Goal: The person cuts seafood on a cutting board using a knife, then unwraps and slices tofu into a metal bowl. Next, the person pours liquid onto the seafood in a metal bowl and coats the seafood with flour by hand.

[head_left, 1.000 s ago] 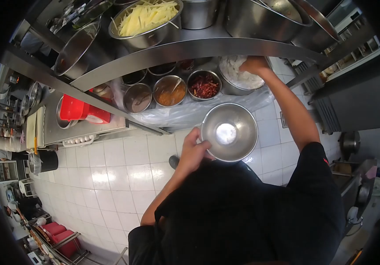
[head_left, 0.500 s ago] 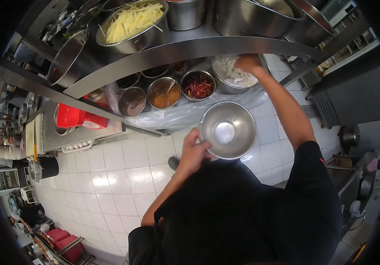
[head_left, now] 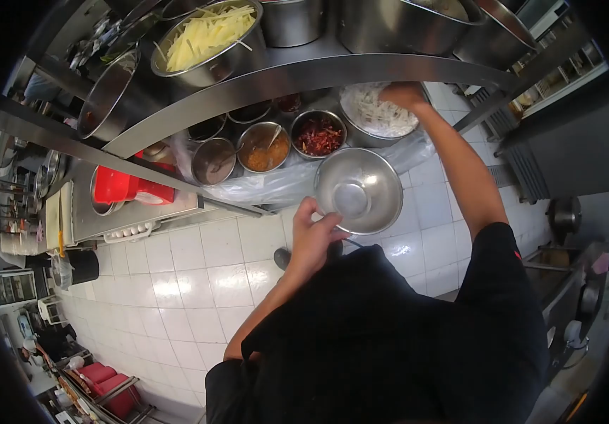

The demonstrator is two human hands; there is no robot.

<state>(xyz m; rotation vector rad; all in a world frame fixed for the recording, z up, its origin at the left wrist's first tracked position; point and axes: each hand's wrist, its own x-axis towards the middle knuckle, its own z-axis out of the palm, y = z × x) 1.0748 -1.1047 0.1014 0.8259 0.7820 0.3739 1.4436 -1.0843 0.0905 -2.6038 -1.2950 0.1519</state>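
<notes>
My left hand [head_left: 310,240] grips a shiny metal mixing bowl [head_left: 383,194] by its near-left rim, thumb over the edge. The bowl tilts slightly and nothing shows inside it. Under the shelf's edge, my right hand [head_left: 405,95] reaches into a metal pot [head_left: 378,140] of pale white, noodle-like strips [head_left: 375,116]. Its fingertips are down among the strips and hidden, so I cannot see whether they grip any. Left of the pot stands a metal container with dried red chillies [head_left: 318,136].
A steel shelf edge [head_left: 304,71] crosses above my right hand. On it stand large pots and a bowl of yellow shreds [head_left: 209,39]. Lower left are a container of orange-brown seasoning [head_left: 265,152], a pinkish-powder container [head_left: 216,169] and a red scale-like object [head_left: 131,187].
My left hand has lifted the bowl slightly up and left, nearer the containers. My right hand stays at the pot; the white strips look rearranged and more spread out.
</notes>
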